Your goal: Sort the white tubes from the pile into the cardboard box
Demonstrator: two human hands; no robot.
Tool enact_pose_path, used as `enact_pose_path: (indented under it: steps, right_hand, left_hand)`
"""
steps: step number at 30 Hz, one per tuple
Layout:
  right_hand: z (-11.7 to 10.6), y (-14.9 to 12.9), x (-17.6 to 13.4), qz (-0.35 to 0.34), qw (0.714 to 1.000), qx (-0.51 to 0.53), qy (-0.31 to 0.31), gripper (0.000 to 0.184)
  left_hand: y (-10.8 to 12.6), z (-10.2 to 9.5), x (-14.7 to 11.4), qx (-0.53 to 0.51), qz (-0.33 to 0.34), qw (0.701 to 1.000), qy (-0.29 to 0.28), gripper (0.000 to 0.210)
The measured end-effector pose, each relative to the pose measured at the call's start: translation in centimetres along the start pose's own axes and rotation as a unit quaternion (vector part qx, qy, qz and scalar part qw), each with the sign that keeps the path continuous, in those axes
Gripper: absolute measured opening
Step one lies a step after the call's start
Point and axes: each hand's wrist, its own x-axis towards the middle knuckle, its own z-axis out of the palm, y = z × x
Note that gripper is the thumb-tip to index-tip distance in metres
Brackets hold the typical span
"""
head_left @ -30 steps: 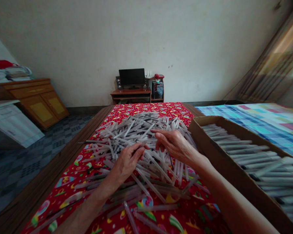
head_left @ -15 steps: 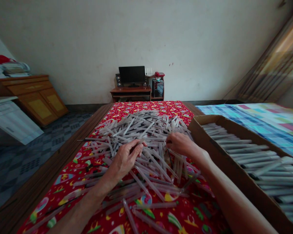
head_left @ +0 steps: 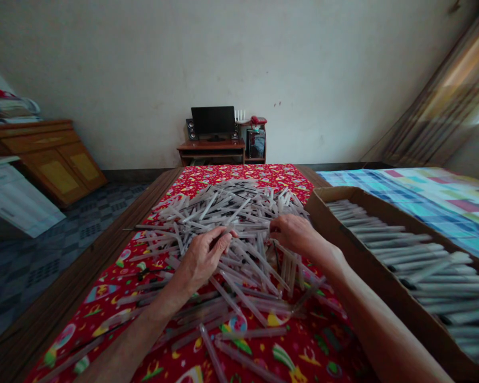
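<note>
A big heap of clear and whitish plastic tubes [head_left: 223,207] lies in front of me, several with dark bits at or inside them. Over the near side of the heap, my left hand [head_left: 211,250] is closed, thumb against fingers. The greyish end of a plastic tube [head_left: 228,230] seems to show in that pinch. My right hand [head_left: 289,230] hovers at the heap's right side with its fingers curled down. What those fingers hold, if anything, is hidden. Below it, several tubes [head_left: 289,271] lie side by side.
To the right stands a long cardboard box [head_left: 323,223] with rows of dark-cored white tubes [head_left: 411,250]. A red patterned cloth [head_left: 104,290] covers the table, with loose tubes nearby. Behind are a computer desk [head_left: 211,146], a wooden cabinet [head_left: 59,159] and a checked bedspread [head_left: 383,191].
The whole view has shifted slightly to the right. Both hands keep nearly the same place and closed pose over the heap, with only small finger movement.
</note>
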Motion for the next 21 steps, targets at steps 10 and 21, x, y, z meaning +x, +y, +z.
enact_pose_path:
  steps: [10, 21]
  right_hand:
    - [1.9, -1.6, -0.1, -0.037, 0.999, -0.017, -0.011, 0.026]
    - [3.1, -3.4, -0.3, -0.12, 0.992, -0.025, 0.001, 0.022]
  left_hand:
    - [0.5, -0.1, -0.2, 0.003, 0.013, 1.0, -0.005, 0.034]
    - [0.3, 0.0, -0.2, 0.001, 0.011, 1.0, -0.006, 0.033]
